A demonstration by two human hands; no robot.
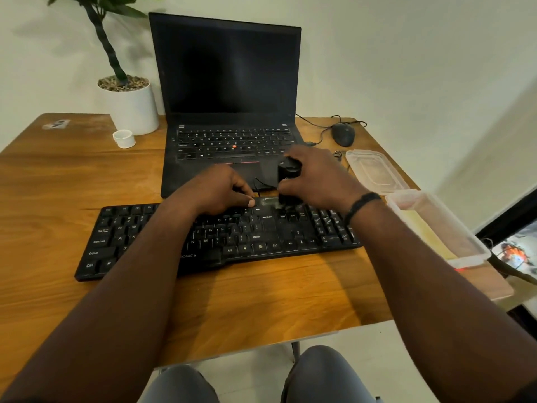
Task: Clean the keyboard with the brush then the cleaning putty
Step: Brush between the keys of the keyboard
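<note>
Sitting at a wooden table (261,289), a person is reaching both bare forearms forward over a black keyboard (220,237) that is lying across the middle of the tabletop. The right hand (316,178) is gripping a black brush (288,181), its fingers wrapped around the upright handle, and the lower end of the brush is resting on the far edge of the keyboard, above the enter key. A dark band is circling the right wrist. The left hand (215,190) is resting with loosely curled fingers on the upper rows of keys, just left of the brush; it is unclear whether it is holding anything. The two hands are lying close together but not touching.

Behind the keyboard, an open black laptop (229,112) with a dark screen is standing. A computer mouse (343,134) with a cable is lying to the right of the laptop. Near the right edge of the table, a clear plastic lid (374,173) is lying flat, and a clear plastic container (436,228) is sitting just in front of it. At the far left, a white pot (130,109) with a green plant is standing, with a small white cup (124,138) beside it.
</note>
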